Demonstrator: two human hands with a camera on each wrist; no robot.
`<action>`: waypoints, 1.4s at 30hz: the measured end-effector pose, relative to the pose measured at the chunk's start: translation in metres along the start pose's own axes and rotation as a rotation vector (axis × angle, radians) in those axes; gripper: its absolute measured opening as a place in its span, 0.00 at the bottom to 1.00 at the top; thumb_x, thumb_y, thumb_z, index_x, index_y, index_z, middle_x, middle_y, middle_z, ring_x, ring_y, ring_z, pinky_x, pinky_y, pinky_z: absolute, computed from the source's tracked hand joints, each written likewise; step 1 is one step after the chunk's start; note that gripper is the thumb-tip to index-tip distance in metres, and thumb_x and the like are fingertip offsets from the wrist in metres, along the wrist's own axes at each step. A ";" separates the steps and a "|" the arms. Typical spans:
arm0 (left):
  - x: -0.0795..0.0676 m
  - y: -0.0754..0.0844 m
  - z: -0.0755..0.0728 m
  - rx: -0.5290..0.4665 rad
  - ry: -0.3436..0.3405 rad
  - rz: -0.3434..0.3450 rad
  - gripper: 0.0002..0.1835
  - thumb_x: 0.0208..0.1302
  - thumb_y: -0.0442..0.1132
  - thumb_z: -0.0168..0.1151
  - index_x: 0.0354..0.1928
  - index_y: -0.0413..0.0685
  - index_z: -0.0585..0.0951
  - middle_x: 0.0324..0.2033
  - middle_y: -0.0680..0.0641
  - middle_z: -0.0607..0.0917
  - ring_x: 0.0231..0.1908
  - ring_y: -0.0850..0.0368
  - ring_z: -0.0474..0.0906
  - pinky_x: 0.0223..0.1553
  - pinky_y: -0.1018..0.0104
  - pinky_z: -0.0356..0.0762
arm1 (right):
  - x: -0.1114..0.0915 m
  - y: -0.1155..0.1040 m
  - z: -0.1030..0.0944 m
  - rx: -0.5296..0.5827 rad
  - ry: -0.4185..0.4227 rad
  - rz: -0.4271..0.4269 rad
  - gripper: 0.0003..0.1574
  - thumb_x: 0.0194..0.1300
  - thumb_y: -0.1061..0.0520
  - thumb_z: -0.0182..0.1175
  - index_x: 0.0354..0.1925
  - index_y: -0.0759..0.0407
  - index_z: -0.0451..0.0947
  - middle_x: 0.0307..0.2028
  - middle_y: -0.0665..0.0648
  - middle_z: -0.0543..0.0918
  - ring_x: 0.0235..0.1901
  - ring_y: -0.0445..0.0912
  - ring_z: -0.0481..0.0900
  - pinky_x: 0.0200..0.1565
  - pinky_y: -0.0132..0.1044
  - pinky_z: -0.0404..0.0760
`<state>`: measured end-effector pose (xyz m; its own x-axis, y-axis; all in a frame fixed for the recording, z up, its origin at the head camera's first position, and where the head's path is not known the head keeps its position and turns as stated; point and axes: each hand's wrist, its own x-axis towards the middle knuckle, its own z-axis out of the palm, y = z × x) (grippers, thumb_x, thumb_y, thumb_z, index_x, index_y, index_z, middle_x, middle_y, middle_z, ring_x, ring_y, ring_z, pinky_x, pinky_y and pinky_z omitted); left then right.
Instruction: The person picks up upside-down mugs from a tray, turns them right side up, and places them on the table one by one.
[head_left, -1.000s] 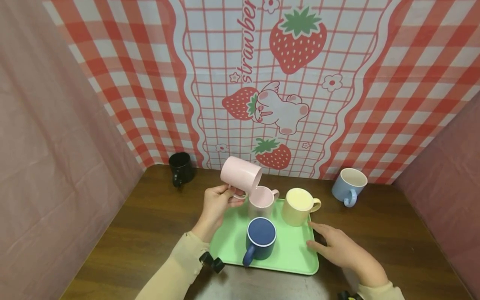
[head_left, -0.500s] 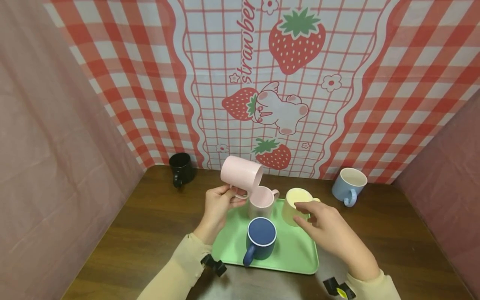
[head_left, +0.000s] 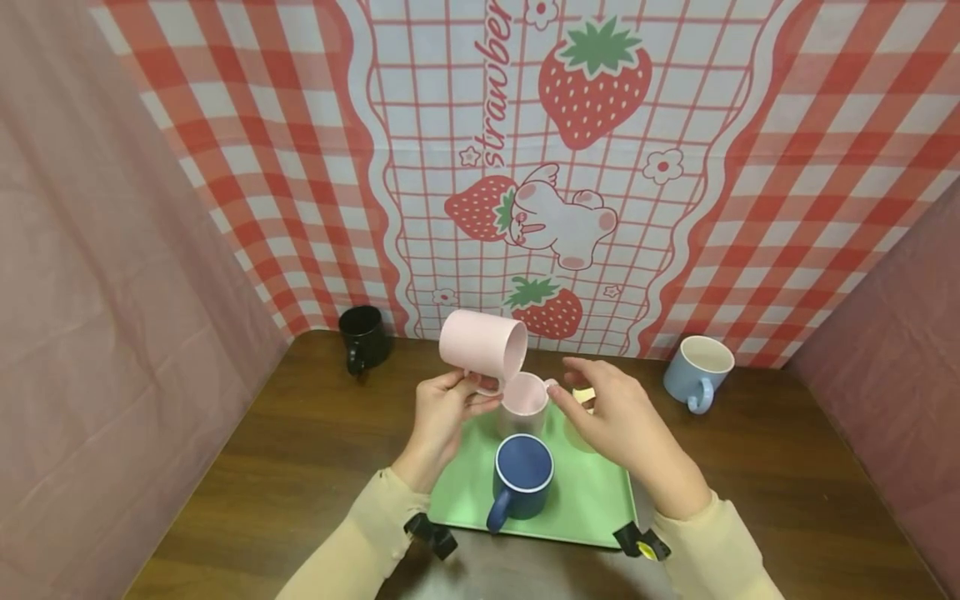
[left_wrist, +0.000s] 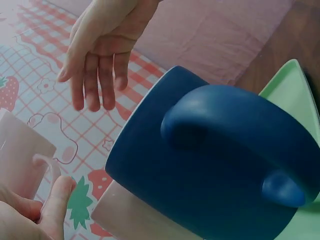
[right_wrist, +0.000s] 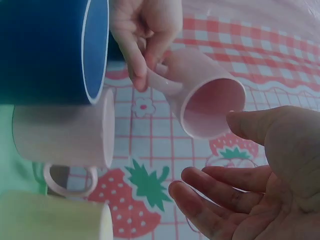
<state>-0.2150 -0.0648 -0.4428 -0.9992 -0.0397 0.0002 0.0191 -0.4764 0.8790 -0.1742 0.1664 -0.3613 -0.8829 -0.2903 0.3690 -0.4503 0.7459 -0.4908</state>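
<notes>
My left hand (head_left: 438,425) pinches the handle of a pink mug (head_left: 476,342), which is tipped on its side, mouth facing right. Just below it, a second pink mug (head_left: 522,404) stands upright on a green tray (head_left: 588,504). My right hand (head_left: 626,417) is over the yellow mug (head_left: 577,435) and hides much of it; its fingers reach toward the tilted mug. In the right wrist view those fingers (right_wrist: 215,192) are spread apart from the held mug (right_wrist: 187,75). A dark blue mug (head_left: 525,475) stands at the tray's front and fills much of the left wrist view.
A black mug (head_left: 363,337) stands at the back left of the wooden table (head_left: 247,467). At the back right is a light blue mug (head_left: 693,371). Behind the table hangs a strawberry-print cloth (head_left: 420,125).
My right hand has moved from the tray's right edge up and left, over the yellow mug toward the tilted mug. The held pink mug has turned slightly, showing more of its mouth.
</notes>
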 end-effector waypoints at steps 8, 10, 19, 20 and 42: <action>-0.003 -0.002 0.003 -0.078 -0.006 -0.050 0.10 0.69 0.25 0.57 0.46 0.22 0.81 0.30 0.37 0.88 0.33 0.47 0.89 0.41 0.51 0.86 | 0.012 -0.012 0.020 -0.014 -0.029 -0.028 0.24 0.67 0.46 0.67 0.54 0.62 0.82 0.42 0.57 0.86 0.41 0.48 0.83 0.42 0.46 0.83; -0.004 -0.002 0.005 -0.103 -0.004 -0.074 0.10 0.69 0.25 0.58 0.46 0.22 0.80 0.30 0.37 0.88 0.33 0.48 0.89 0.42 0.52 0.86 | 0.013 -0.015 0.024 -0.005 -0.044 -0.032 0.26 0.68 0.47 0.66 0.54 0.63 0.81 0.44 0.58 0.85 0.44 0.50 0.83 0.44 0.48 0.83; -0.009 0.001 0.011 -0.182 -0.018 -0.158 0.07 0.69 0.25 0.56 0.44 0.25 0.79 0.30 0.39 0.88 0.36 0.47 0.89 0.45 0.54 0.85 | 0.019 -0.022 0.036 0.008 -0.033 -0.052 0.26 0.69 0.47 0.65 0.53 0.66 0.82 0.43 0.62 0.86 0.43 0.52 0.83 0.44 0.48 0.83; -0.009 0.001 0.012 -0.186 -0.018 -0.166 0.06 0.69 0.25 0.56 0.43 0.26 0.79 0.30 0.39 0.88 0.35 0.48 0.89 0.45 0.54 0.85 | 0.020 -0.023 0.036 0.013 -0.027 -0.052 0.25 0.69 0.46 0.65 0.52 0.66 0.82 0.42 0.61 0.86 0.43 0.52 0.83 0.44 0.48 0.83; -0.016 0.005 0.017 -0.148 -0.117 -0.248 0.13 0.70 0.28 0.58 0.52 0.27 0.82 0.32 0.43 0.89 0.30 0.55 0.87 0.37 0.63 0.86 | 0.027 -0.024 0.047 0.306 0.004 0.029 0.07 0.66 0.53 0.69 0.39 0.56 0.86 0.33 0.48 0.86 0.30 0.41 0.79 0.32 0.34 0.79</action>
<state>-0.1990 -0.0520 -0.4305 -0.9711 0.1909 -0.1432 -0.2294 -0.5820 0.7801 -0.1932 0.1125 -0.3762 -0.8957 -0.2689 0.3541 -0.4446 0.5388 -0.7155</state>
